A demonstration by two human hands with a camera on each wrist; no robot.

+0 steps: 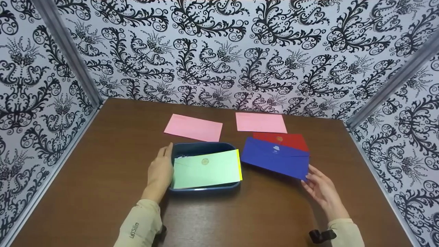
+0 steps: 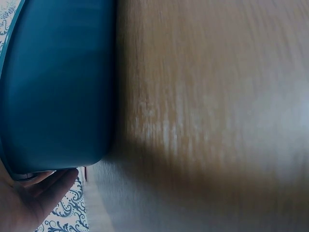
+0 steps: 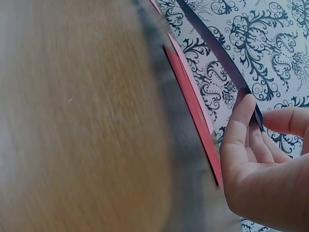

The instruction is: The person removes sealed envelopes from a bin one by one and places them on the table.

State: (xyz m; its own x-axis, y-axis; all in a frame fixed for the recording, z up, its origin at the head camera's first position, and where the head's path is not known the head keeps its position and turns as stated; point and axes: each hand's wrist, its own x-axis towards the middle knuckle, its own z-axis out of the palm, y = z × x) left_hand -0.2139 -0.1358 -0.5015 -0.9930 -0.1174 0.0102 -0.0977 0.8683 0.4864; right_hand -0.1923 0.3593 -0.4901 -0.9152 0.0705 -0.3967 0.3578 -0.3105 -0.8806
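Observation:
A dark blue plastic bin [image 1: 205, 188] stands on the table with a pale green envelope [image 1: 205, 171] tilted in it. The yellow edge [image 1: 239, 164] of another sheet or envelope shows behind the green one. At the bin's left end my left hand [image 1: 160, 171] grips the wall near the rim; its fingers [image 2: 58, 191] lie along the outside. My right hand [image 1: 322, 190] pinches the lower right corner of a blue envelope [image 1: 274, 161], thumb on one face and fingers on the other. This envelope is raised and partly covers a red envelope [image 1: 288, 139] on the table.
Two pink envelopes [image 1: 193, 127] or sheets lie toward the back, the right-hand pink one [image 1: 260, 122] just behind the red envelope. The brown table [image 1: 113, 154] is enclosed by patterned walls [image 1: 212, 51] at the back and both sides.

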